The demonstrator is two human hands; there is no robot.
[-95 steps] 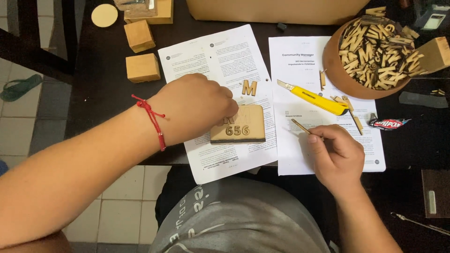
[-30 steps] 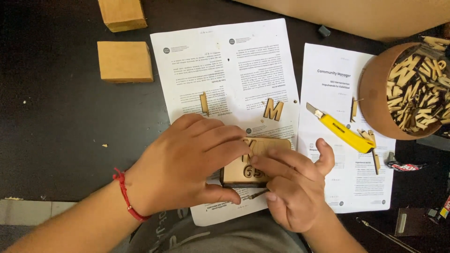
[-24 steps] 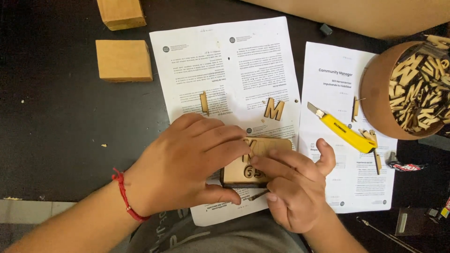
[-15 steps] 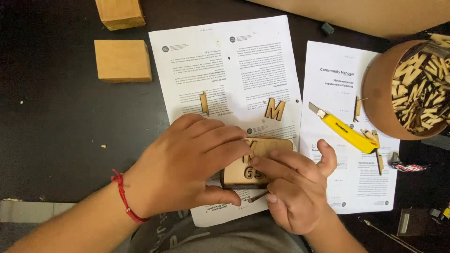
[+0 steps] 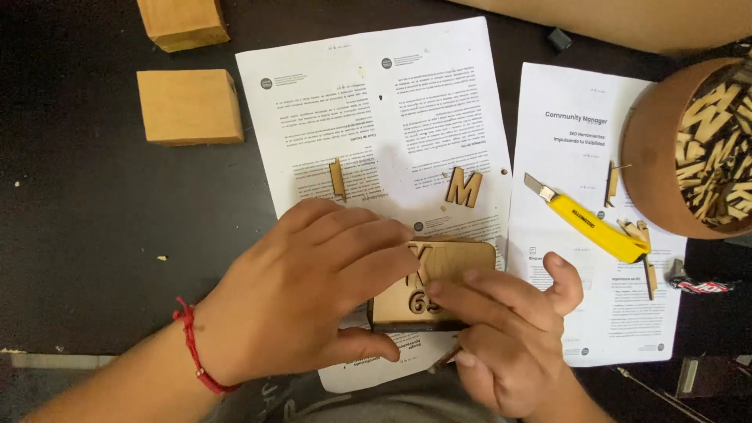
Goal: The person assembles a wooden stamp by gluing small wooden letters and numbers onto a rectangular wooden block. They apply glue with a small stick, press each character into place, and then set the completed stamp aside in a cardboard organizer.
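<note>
- Left hand (image 5: pixel 313 294) lies flat over the left end of the plaque (image 5: pixel 450 274), fingers spread across its top, thumb hooked under the near edge; it's pressing and gripping the plaque, not fisted.
- Right hand (image 5: pixel 509 337) comes in from below-right, fingers (image 5: pixel 470 301) laid on the plaque's lower right, partly curled; a thin stick (image 5: pixel 443 360) pokes out under the palm, so it seems pinched there, can't tell exactly how.
- Plaque: small wooden rectangle w/ rounded corners, cut-out letter and digits glued on, mostly hidden by both hands. Sits on the near edge of the big paper sheet (image 5: pixel 376 117), centre of view.
- Red cord (image 5: pixel 190 345) round the left wrist.
- Loose wooden letter (image 5: pixel 464 186) on the sheet just beyond the plaque, not touching it. A thin wood strip (image 5: pixel 337 177) to its left, also on the sheet.
- Second sheet (image 5: pixel 580 141) to the right, w/ a yellow knife (image 5: pixel 587 227) lying diagonally on it, blade end up-left. A few wood slivers (image 5: pixel 638 235) at the knife's right end.
- Round bowl (image 5: pixel 650 157) full of wooden letters, far right, overlapping the second sheet's edge.
- Two wood blocks at top left on the dark table (image 5: pixel 94 235): one block (image 5: pixel 188 106) just beside the big sheet, the other (image 5: pixel 184 22) further back, cut by the frame.
</note>
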